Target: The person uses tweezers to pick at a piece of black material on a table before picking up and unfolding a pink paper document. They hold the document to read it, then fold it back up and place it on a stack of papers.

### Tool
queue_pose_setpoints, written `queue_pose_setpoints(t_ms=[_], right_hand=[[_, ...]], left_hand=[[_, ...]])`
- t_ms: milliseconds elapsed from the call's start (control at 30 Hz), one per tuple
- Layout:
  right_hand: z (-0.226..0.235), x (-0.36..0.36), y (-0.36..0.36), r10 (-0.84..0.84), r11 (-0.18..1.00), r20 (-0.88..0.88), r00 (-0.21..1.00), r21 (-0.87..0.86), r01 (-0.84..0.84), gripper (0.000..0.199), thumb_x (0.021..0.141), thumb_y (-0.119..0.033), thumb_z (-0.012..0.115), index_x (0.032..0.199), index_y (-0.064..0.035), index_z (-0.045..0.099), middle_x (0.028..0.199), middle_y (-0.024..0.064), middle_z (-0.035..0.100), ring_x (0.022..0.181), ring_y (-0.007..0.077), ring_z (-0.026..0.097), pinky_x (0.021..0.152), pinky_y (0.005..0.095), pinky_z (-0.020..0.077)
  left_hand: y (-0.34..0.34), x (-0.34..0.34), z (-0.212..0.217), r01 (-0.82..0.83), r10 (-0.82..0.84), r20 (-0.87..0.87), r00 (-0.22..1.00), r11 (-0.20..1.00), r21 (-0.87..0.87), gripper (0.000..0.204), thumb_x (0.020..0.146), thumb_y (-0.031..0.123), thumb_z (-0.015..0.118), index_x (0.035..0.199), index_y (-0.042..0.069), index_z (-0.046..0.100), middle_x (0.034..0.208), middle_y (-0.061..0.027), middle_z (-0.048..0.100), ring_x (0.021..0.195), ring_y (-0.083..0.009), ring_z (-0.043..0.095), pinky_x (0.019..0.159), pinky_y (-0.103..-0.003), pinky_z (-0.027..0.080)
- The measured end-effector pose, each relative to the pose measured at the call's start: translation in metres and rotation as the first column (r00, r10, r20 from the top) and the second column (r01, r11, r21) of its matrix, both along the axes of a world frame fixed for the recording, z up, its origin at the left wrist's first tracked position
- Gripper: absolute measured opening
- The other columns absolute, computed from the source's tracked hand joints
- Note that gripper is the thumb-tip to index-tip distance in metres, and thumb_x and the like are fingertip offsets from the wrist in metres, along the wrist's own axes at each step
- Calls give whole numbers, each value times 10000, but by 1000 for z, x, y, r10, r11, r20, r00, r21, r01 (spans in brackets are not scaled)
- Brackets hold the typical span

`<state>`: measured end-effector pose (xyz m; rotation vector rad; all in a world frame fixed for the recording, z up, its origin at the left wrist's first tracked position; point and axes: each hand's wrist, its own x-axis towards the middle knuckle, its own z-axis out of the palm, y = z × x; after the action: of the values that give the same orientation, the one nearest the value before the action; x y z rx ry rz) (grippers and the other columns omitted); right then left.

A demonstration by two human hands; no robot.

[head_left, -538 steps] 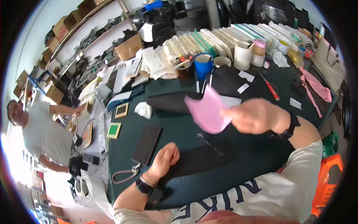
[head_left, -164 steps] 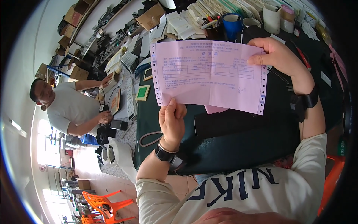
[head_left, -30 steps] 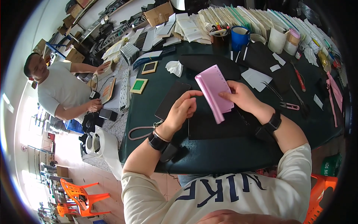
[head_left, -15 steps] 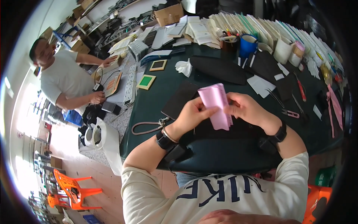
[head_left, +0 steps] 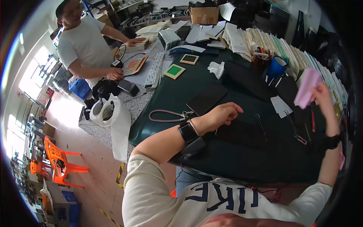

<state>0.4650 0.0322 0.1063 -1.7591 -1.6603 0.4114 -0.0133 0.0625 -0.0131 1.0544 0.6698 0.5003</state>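
Note:
Out at the far right, my right hand (head_left: 322,96) grips a folded pink cloth (head_left: 308,87), lifted in front of the upright paper files. My left hand (head_left: 222,116) hovers over the dark green table (head_left: 234,160), empty, with its index finger stretched and the others loosely bent. Beside it lies a flat black leather piece (head_left: 206,99), with a braided wrist strap (head_left: 166,111) and metal clasp at its left. Between my hands are a pair of tweezers (head_left: 261,125), a white card (head_left: 280,107), pink-handled thread snips (head_left: 300,139) and a red-handled tool (head_left: 313,122).
A row of upright files (head_left: 291,42) lines the back right, with a blue cup (head_left: 278,67) before it. Crumpled white tissue (head_left: 216,69) and a green-padded frame (head_left: 174,71) lie farther back. At the left, a co-worker (head_left: 87,47) stands by a speckled table (head_left: 145,94).
My right hand has swung far right with the pink cloth. My left hand has let go of the cloth and sits slightly lower. The view has shifted, uncovering the tweezers.

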Motion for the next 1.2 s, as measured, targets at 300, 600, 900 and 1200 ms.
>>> queue_pose_setpoints(t_ms=[300,600,900,1200], right_hand=[[122,179,7,-314,868,15,949,411,280,328,955,-406,679,1116,-121,659,820,-44,622,692,55,586,581,209,439],[77,215,19,-483,815,-124,867,298,497,437,931,-439,712,1189,-90,664,1026,30,736,844,125,726,649,242,522],[-21,213,91,-314,807,-585,748,252,535,321,934,-285,737,1162,-68,676,1052,40,737,836,143,732,707,251,554],[-33,228,120,-566,797,22,824,274,539,326,923,-207,700,1181,-11,658,1020,140,741,849,229,738,739,351,561]], left_hand=[[9,-5,-11,-11,11,9,1000,999,-43,270,1065,162,503,1263,19,619,820,31,477,662,-48,379,578,-184,341],[8,9,-10,-52,52,-47,998,999,3,147,1062,166,520,1018,51,601,813,20,484,654,-55,367,571,-198,327],[5,2,-5,-59,57,-38,998,997,-57,196,1050,221,513,903,93,528,780,-8,482,642,-70,342,570,-207,305],[4,3,3,-61,56,-58,997,994,-94,211,1053,244,517,905,94,522,760,-9,469,634,-71,337,558,-207,296]])
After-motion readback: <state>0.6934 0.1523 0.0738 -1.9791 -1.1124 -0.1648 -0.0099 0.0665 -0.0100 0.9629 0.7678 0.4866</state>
